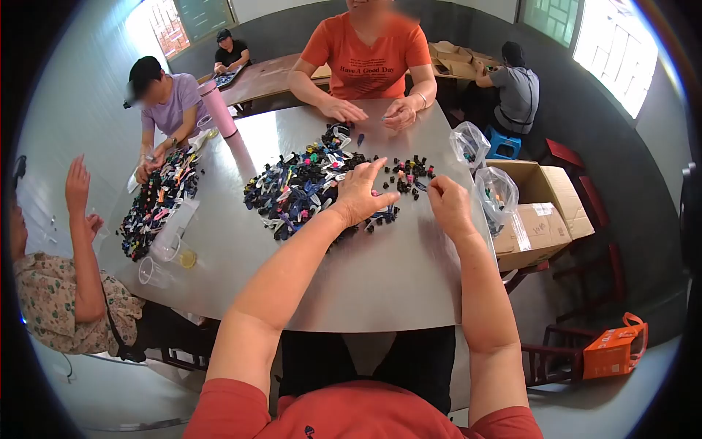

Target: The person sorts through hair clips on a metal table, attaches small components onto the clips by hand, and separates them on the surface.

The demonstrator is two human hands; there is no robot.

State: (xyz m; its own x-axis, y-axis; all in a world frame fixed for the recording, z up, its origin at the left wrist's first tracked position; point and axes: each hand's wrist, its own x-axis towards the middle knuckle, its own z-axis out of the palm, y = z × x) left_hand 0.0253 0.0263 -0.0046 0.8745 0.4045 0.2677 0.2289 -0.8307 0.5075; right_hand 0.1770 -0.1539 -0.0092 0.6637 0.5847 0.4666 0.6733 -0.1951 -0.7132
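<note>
A large heap of small hair clips (296, 186), mostly black, dark blue and white with a few bright ones, lies on the metal table (351, 285). My left hand (360, 194) is over the heap's right edge, open, with thumb and fingers spread. To its right, my right hand (450, 205) is closed, its fingertips pinched together near a dark oval clip (420, 186). Whether anything is between those fingers is hidden. Just beyond both hands lies a looser group of small black claw clips (409, 167) with some orange and pink ones.
Opposite, a person in an orange shirt (373, 58) has both hands at the table. Another long heap of clips (157, 201) lies left, near two plastic cups (153, 272) and a pink bottle (219, 110). Plastic bags (497, 192) and a cardboard box (537, 230) stand right.
</note>
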